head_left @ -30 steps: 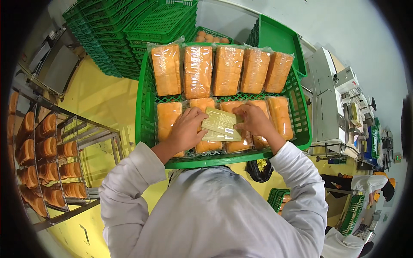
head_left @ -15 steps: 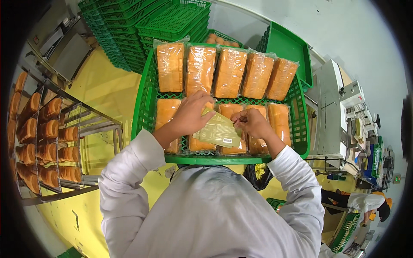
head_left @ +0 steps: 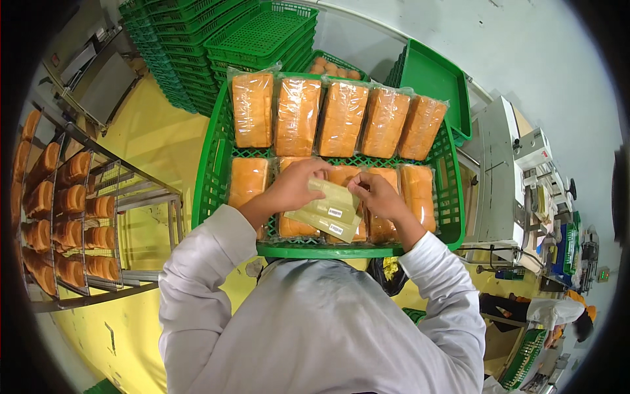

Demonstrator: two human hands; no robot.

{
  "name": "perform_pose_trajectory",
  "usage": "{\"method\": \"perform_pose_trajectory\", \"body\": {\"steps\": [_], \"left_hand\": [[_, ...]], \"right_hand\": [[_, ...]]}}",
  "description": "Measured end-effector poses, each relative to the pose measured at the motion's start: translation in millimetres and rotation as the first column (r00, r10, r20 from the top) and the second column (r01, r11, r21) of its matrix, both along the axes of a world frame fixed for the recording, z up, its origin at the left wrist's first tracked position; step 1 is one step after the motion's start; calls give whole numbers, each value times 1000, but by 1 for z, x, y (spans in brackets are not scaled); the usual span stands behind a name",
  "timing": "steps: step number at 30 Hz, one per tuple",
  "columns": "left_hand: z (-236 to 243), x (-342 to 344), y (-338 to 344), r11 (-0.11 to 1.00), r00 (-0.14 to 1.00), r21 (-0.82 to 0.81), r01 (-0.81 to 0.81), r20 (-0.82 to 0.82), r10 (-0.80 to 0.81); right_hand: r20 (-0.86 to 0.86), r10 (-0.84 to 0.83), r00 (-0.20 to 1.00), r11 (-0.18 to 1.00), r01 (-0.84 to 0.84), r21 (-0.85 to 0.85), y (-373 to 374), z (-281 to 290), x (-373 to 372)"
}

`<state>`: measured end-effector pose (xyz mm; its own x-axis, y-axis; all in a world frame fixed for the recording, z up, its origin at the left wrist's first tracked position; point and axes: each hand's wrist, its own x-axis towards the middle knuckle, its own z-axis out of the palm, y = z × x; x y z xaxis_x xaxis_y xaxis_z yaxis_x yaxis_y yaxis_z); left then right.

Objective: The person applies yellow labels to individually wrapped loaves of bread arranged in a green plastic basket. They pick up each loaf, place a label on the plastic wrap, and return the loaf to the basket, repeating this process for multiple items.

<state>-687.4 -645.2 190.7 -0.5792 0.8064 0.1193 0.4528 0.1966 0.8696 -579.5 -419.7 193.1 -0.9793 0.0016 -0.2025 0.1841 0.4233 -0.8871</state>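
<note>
Several olive-green printed labels (head_left: 326, 205) are fanned out over the front row of loaves, and two of them show small white patches. My left hand (head_left: 291, 187) is closed on their left side, thumb on top. My right hand (head_left: 382, 197) pinches at the upper right edge of the labels, fingertips together. Beneath both hands is a green plastic crate (head_left: 328, 251) with two rows of bread loaves in clear bags. The back row includes a bagged loaf (head_left: 297, 117) standing tilted against the far wall. My hands and the labels partly cover the front row, including a loaf (head_left: 248, 180).
Stacked green crates (head_left: 262, 33) stand beyond on the left, and a green tray (head_left: 436, 85) on the right. A wire rack (head_left: 82, 217) of unwrapped loaves is at left. Machines (head_left: 502, 177) line the right side. Farther right, another person (head_left: 558, 312) bends over a crate.
The labels have shifted in my hands and fan out differently, with a second white patch now showing. My right hand has moved slightly left, closer to my left hand.
</note>
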Motion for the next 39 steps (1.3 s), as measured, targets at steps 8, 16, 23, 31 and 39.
{"method": "perform_pose_trajectory", "body": {"steps": [8, 16, 23, 31, 39], "left_hand": [[-8, 1, -2, 992, 981, -32, -120, 149, 124], [-11, -5, -3, 990, 923, 115, -84, -366, 121], [54, 14, 24, 700, 695, 499, -511, 719, -6], [49, 7, 49, 686, 626, 398, -609, 772, 108], [27, 0, 45, 730, 736, 397, -556, 643, 211]], "right_hand": [[80, -23, 997, 995, 30, -91, -4, 11, 2], [-149, -72, 986, 987, 92, 129, -1, 2, 8], [-45, -387, 921, 788, 305, -535, -3, 54, -11], [-204, -344, 916, 760, 144, -634, -21, 45, -51], [-118, -314, 942, 776, 183, -603, -21, 30, -57]]}}
